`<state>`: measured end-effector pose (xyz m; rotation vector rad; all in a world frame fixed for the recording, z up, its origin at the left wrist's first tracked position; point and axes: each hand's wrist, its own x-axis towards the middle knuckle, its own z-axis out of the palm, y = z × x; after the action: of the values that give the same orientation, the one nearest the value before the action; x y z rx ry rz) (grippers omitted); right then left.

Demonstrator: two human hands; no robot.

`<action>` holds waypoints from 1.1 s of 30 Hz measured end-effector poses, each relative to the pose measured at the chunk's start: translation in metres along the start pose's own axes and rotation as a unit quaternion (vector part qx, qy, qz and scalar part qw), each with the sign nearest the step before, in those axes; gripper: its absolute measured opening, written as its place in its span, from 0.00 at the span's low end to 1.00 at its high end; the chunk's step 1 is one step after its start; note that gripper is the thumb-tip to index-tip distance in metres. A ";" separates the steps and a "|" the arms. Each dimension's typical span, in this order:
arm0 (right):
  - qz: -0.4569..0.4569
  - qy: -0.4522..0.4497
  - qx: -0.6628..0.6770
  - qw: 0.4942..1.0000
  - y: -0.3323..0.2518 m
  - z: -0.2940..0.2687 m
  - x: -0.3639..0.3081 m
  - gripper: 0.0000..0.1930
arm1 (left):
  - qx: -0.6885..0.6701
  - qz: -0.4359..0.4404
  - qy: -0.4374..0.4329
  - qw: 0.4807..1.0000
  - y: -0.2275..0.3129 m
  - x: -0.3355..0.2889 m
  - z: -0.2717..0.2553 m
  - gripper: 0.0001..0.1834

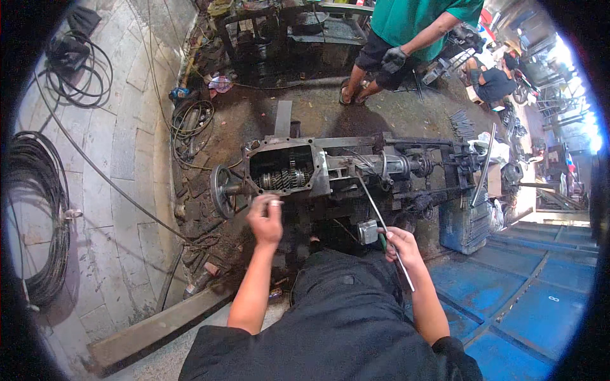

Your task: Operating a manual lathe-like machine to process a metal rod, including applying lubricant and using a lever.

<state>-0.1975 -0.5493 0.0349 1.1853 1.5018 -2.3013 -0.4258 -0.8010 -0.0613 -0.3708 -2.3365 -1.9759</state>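
In front of me lies an open metal gearbox housing (321, 166), with its shaft assembly running off to the right. Inside its rectangular opening sit toothed gears (289, 178). My left hand (265, 222) is closed just off the housing's near left corner, beside a handwheel (222, 192). Something small and whitish shows at its fingertips, too small to name. My right hand (403, 246) grips a long thin metal rod (375, 206), slanting with its far end over the shaft section. Something green shows by those fingers, mostly hidden. Close to that hand is a small silvery metal block (367, 232).
A person in a green top (406, 28) and dark gloves stands beyond the machine; another crouches far right. Blue metal panels (508, 286) cover the lower right. Coiled black cable (38, 216) lies at left, near a long beam (159, 327). A blue-grey container (462, 228) stands right.
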 end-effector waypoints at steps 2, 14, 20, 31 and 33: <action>-0.023 -0.028 -0.030 0.999 -0.007 0.013 -0.003 0.19 | 0.050 0.079 -0.096 0.991 0.027 -0.006 0.026 0.04; -0.126 0.001 -0.126 0.984 -0.002 0.126 0.117 0.16 | 0.151 0.082 0.095 0.981 -0.025 0.076 -0.044 0.06; -0.204 0.042 -0.266 0.941 0.012 0.142 0.134 0.17 | 0.351 0.141 0.046 0.925 -0.062 0.096 -0.102 0.08; -0.027 -0.048 -0.035 0.998 -0.024 0.099 0.055 0.21 | 0.452 0.166 -0.020 0.876 -0.067 0.073 -0.085 0.33; -0.018 -0.006 0.051 0.999 -0.018 0.073 0.032 0.21 | 0.425 0.184 -0.012 0.886 -0.042 0.055 -0.062 0.30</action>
<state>-0.2669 -0.5919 0.0393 1.1741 1.4298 -2.4303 -0.4948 -0.8604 -0.0804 -0.6786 -2.5981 -0.6720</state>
